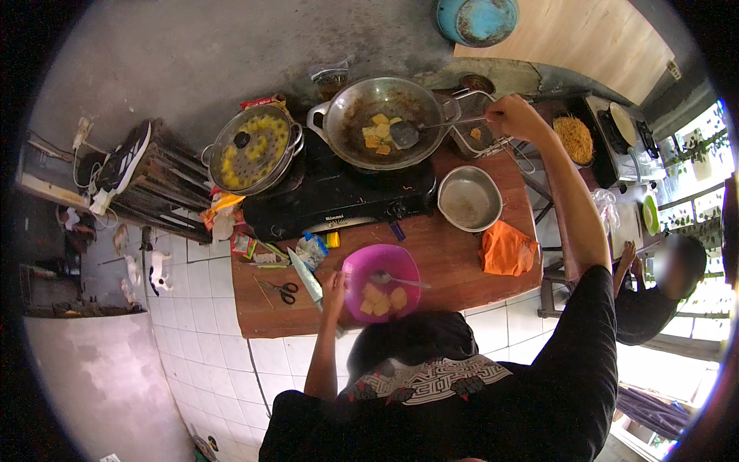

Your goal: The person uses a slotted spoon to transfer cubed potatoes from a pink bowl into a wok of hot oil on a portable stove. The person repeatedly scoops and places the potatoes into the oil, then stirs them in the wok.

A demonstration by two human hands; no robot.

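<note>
My right hand (509, 118) is shut on the long handle of a metal spatula (405, 135). The spatula's blade rests in a large wok (384, 89) on the gas stove (346, 202), against several yellowish pieces of food (378, 131). At the near table edge, my left hand (333, 291) grips the rim of a pink plastic bowl (361, 263). Several pale square pieces (378, 300) and a metal spoon (382, 278) lie in that bowl. Right of the wok, a wire frying basket (462, 141) holds a small browned piece.
A lidded steamer pot (254, 150) stands left. A kitchen knife (306, 274) and scissors (287, 293) lie beside the bowl. An empty metal pan (469, 199) and an orange plastic bag (508, 249) are at right. Another person (652, 306) sits at far right; cats (159, 271) are on the floor.
</note>
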